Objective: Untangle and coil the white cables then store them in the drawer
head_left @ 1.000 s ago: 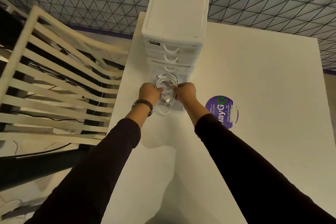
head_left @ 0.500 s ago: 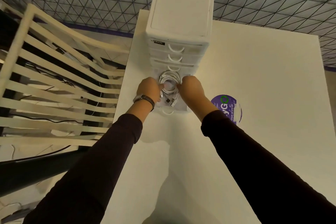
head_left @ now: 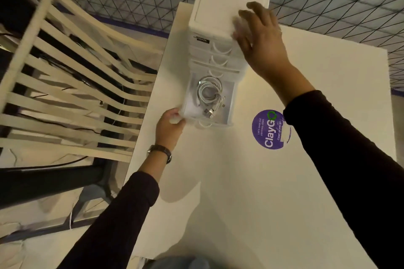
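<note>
2 hands on drawer unit (head_left: 227,0): left hand (head_left: 169,125) pinching front corner of open drawer (head_left: 230,102), right hand (head_left: 261,35) spread flat, holding nothing, bracing top. Coiled white cables (head_left: 209,92) lie inside drawer. Storing step; next, push drawer shut squarely.

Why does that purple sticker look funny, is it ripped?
It does look damaged. The round purple ClayGo sticker on the white table, right of the open drawer, has pale patches along its right edge, as if peeled or torn. The coiled white cables lie neatly inside the drawer.
</note>
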